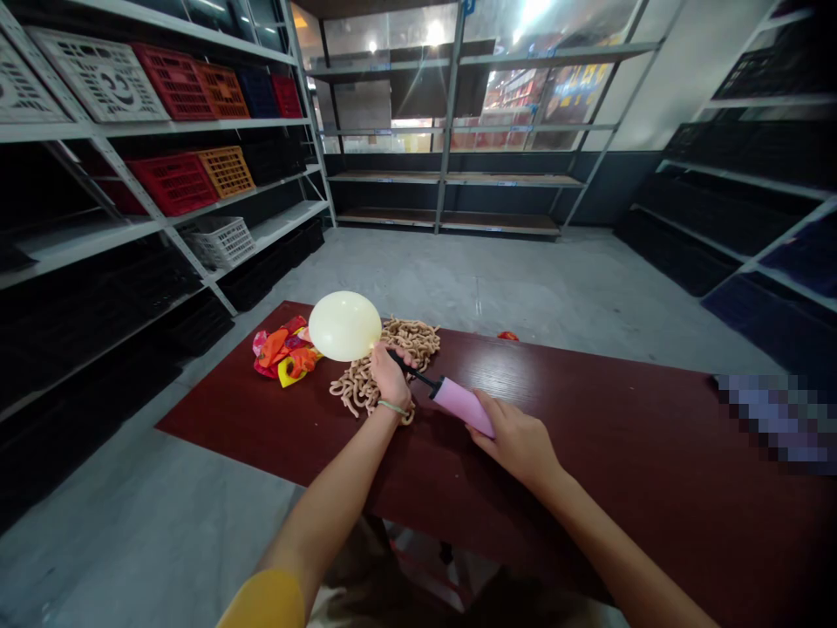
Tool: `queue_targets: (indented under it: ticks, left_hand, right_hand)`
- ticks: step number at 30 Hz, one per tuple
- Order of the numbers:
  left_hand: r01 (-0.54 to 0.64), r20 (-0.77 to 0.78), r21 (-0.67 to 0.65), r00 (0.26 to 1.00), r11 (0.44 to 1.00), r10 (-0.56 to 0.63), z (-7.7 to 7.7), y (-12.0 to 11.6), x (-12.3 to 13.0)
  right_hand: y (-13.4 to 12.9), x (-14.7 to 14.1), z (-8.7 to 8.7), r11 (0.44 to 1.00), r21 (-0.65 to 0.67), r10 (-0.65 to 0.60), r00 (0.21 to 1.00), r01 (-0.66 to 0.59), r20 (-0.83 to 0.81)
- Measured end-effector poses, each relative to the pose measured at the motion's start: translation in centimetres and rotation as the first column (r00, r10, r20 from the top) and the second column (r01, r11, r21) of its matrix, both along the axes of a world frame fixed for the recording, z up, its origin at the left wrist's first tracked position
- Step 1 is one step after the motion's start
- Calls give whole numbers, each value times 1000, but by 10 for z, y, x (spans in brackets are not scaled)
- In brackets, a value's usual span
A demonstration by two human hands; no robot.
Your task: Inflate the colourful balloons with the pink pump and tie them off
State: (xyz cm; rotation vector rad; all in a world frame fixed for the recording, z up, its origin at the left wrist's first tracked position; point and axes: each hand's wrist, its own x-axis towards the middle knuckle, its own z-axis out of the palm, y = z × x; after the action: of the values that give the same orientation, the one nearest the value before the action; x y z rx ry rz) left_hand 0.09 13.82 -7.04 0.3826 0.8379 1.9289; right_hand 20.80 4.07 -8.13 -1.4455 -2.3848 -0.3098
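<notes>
A pale yellow balloon (344, 326), rounded with air, sits at the black nozzle end of a hand pump. My left hand (391, 373) is closed around the balloon's neck and that nozzle. The pump's pink barrel (463, 406) slants down to the right, with my right hand (520, 439) wrapped round its far end. Beneath and behind my left hand lies a heap of tan, rope-like pieces (418, 338). Left of the balloon are crumpled red, orange and yellow balloons (281, 351), flat on the table.
The dark red table (588, 419) spans the foreground. A blurred, pixelated item (778, 419) lies at its right end. Metal shelves with crates (173, 83) stand at left, more shelves at the back (510, 180) and right. A small red thing (507, 336) shows beyond the table's far edge.
</notes>
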Motion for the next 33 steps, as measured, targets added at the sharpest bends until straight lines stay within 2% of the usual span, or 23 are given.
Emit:
queue_targets:
  ticks: [5, 8, 14, 18, 23, 27, 29, 33]
  left_hand:
    - [-7, 15, 66, 1000, 998, 6, 15, -11, -3]
    - [-23, -11, 79, 1000, 997, 24, 21, -11, -8]
    - [-129, -8, 135, 991, 982, 132, 36, -6, -28]
    - [-228, 15, 104, 974, 968, 228, 42, -4, -44]
    - [-231, 32, 115, 973, 966, 229, 41, -5, -46]
    - [-180, 16, 118, 984, 977, 179, 34, -12, -27]
    - [-114, -9, 122, 993, 986, 116, 30, -15, -14]
    - [-57, -31, 140, 998, 989, 61, 22, -19, 1]
  right_hand:
    - [18, -33, 9, 1000, 8, 29, 998, -28, -48]
    - [28, -37, 7, 996, 29, 87, 992, -84, -88]
    - [45, 1, 5, 981, 79, 183, 980, -177, -79]
    - [53, 24, 7, 983, 110, 150, 988, -147, -22]
    - [44, 12, 4, 986, 151, 68, 998, -68, 10]
    - [30, -13, 2, 980, 189, 72, 997, -69, -10]
    - [25, -24, 1, 985, 171, 49, 998, -40, -47]
    - [23, -35, 0, 994, 108, 30, 994, -19, -105]
